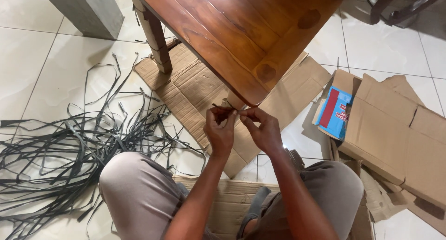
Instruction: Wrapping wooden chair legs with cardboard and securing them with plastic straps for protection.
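You pinch a dark strip (222, 106) between left hand (220, 128) and right hand (262, 128), both closed on it, at the table (241, 40) corner, keeping it taut, spare strips (69, 147) within reach on the floor (28, 73).

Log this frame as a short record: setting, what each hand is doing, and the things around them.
Setting: white tiled floor, person seated by a brown wooden table
Left hand: pinching a thin dark strip at the table corner
Right hand: fingertips meeting the left hand's, on the same strip
Under hands: flattened brown cardboard sheet
Person's left: loose pile of dark flat strips
Person's right: opened brown cardboard boxes
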